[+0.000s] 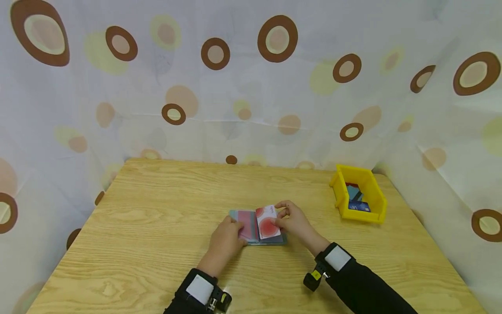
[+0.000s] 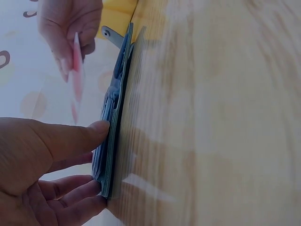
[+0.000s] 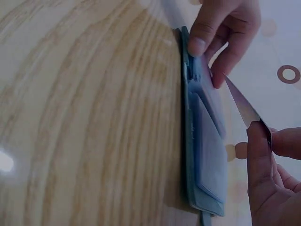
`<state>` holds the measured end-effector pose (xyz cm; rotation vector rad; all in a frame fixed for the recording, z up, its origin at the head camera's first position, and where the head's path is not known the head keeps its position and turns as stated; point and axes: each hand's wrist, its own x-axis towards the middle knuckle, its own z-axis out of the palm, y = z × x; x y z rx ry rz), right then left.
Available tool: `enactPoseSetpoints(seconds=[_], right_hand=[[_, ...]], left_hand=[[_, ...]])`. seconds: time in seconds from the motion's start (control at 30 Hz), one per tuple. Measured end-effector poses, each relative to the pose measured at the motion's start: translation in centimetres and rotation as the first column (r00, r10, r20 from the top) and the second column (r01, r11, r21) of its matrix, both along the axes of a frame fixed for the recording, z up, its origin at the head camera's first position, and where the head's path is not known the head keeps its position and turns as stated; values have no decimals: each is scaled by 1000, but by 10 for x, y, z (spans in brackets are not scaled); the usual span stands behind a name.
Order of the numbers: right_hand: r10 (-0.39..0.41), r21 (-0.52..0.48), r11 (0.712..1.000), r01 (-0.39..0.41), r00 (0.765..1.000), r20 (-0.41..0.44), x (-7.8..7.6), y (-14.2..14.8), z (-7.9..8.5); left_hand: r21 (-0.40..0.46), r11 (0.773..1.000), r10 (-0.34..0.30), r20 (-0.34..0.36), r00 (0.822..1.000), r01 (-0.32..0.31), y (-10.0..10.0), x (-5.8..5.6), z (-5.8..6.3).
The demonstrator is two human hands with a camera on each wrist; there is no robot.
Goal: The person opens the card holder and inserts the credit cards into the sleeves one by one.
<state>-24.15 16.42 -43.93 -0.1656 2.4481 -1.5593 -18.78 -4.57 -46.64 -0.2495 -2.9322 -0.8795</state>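
An open card holder (image 1: 247, 226) with a teal cover and clear sleeves lies on the wooden table. My left hand (image 1: 226, 239) holds its left side, thumb on the sleeves and fingers at the outer edge, as the left wrist view shows. Between thumb and fingers my right hand (image 1: 294, 221) pinches a white card (image 1: 268, 222) with red circles. In the head view that card overlaps the holder's right half. The right wrist view shows the card (image 3: 242, 104) tilted and apart from the sleeves (image 3: 209, 150). A strap with a snap (image 2: 110, 35) sticks out from the holder.
A yellow bin (image 1: 358, 192) stands at the table's back right, with several cards (image 1: 354, 194) inside, one of them dark blue (image 1: 358, 206). A patterned curtain (image 1: 243, 87) rises behind the table (image 1: 157, 226) and along both sides.
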Motion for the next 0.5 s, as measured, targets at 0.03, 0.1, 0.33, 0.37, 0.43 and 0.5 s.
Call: enactPoseSetpoints(seconds=[0.03,0.1,0.33,0.37,0.43,0.5], right_hand=[[1,-3,1000,-1,1000,12,1,-2,-4],[-3,0,1000,3,1000,24,1,-5,-10],[-53,38,998,51,997,48,4,-8,-16],[-57,49,997,55,997,49,5,-8,-16],[-61,56,997,58,996,59,6,-10,-16],[-62,59,997,58,996,65,6,-11,-17]], left_hand=[[0,1000,-1,-2,1000,1,0,0,-1],[0,1000,0,-5,1000,0,1,1,-1],[-3,1000,9,-3,1000,-9,1,2,-2],[-3,1000,9,-4,1000,-9,1,2,-2],[-4,1000,7,-5,1000,-7,1,1,-1],[-4,1000,7,-6,1000,-7,1,1,-1]])
